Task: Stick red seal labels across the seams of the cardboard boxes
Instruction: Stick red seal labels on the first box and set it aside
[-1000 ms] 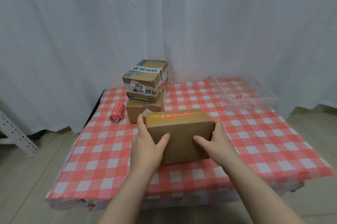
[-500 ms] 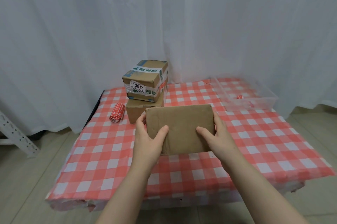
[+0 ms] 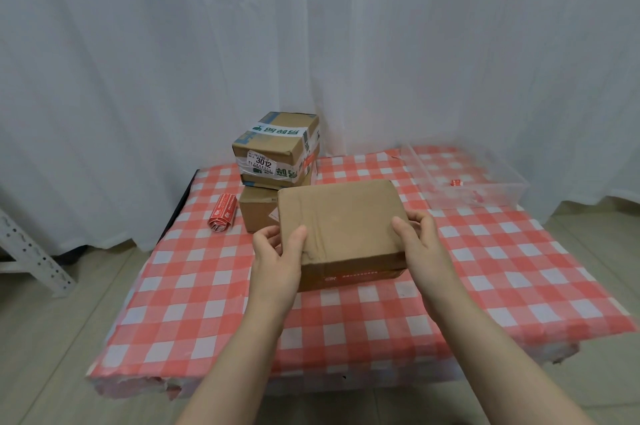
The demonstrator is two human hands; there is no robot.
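Observation:
A plain brown cardboard box [image 3: 341, 220] is held above the middle of the checked table, its broad face turned up and a red seal label [image 3: 360, 275] on the near side face. My left hand [image 3: 275, 256] grips its left edge with the thumb on top. My right hand [image 3: 420, 244] grips its right edge the same way. A roll of red seal labels [image 3: 222, 213] lies on the table at the left. Two more boxes are stacked behind: a taped one [image 3: 277, 147] on a lower box [image 3: 258, 213].
The red-and-white checked tablecloth [image 3: 346, 327] covers a low table. A clear plastic tray [image 3: 464, 179] holding a small red scrap stands at the back right. White curtains hang behind, and a white metal bracket [image 3: 24, 251] leans at the far left on the floor.
Both hands have turned the box over toward me: the face with the red label, first on top at the far edge, now faces me at the bottom.

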